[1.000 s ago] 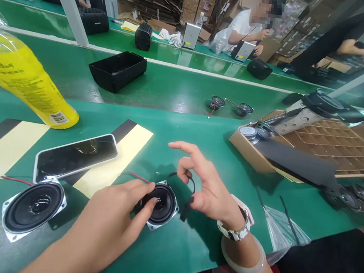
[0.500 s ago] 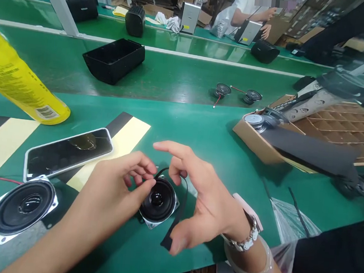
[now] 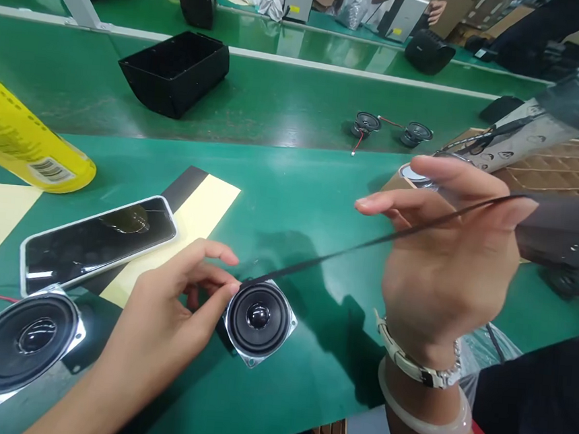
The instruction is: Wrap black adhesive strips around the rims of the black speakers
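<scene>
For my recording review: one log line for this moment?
left hand: pinches black strip by speaker | right hand: holds it raised | strip: stretched between them | phone: untouched

This looks like a factory workshop; round speakers (image 3: 259, 317) lie on the green table (image 3: 303, 407); past the table are a black case (image 3: 174, 82), small speakers (image 3: 366, 124) and a long bench (image 3: 329, 50); at its right is a slotted box (image 3: 552, 164)

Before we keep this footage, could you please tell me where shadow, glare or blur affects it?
Head view: a dark shadow falls left of the right hand, on the green table; head view: a yellowish reflection shows on the phone's screen; head view: the background cartons look soft.
</scene>
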The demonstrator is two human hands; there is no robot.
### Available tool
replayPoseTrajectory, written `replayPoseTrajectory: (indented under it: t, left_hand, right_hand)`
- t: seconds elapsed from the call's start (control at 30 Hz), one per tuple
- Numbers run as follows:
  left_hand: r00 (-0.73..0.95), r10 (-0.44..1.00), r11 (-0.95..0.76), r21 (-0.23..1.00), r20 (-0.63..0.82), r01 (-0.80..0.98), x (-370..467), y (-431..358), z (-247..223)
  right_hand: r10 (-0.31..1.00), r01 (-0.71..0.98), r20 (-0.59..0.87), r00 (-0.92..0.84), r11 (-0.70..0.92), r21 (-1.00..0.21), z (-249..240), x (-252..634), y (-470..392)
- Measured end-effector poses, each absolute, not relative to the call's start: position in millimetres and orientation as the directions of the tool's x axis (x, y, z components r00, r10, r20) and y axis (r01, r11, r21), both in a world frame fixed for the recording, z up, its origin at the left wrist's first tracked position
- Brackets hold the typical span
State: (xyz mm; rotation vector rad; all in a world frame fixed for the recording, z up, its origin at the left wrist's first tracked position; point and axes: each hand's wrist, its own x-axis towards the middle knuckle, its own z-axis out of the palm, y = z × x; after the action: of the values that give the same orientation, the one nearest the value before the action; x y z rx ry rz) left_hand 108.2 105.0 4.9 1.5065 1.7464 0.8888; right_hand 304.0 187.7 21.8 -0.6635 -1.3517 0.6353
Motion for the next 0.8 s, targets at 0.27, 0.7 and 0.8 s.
replayPoseTrajectory:
  t: [0.27, 0.7, 0.8]
  left_hand:
    - [-0.026, 1.000, 0.002, 0.826, 0.016, 0.563, 103.1, 108.3, 0.5]
    - [0.061, 0.994, -0.110, 0.764, 0.092, 0.636, 106.1, 112.3, 3.4]
    - [0.068, 0.995, -0.103, 0.759, 0.077, 0.642, 106.5, 114.7, 2.7]
  right_hand:
    - [0.732, 0.052, 0.664, 0.152, 0.665, -0.745, 20.1, 301.6, 188.9]
    - [0.700, 0.127, 0.685, 0.201, 0.675, -0.727, 16.1, 305.0, 191.6]
    - [0.693, 0.122, 0.691, 0.206, 0.683, -0.720, 16.0, 305.7, 192.7]
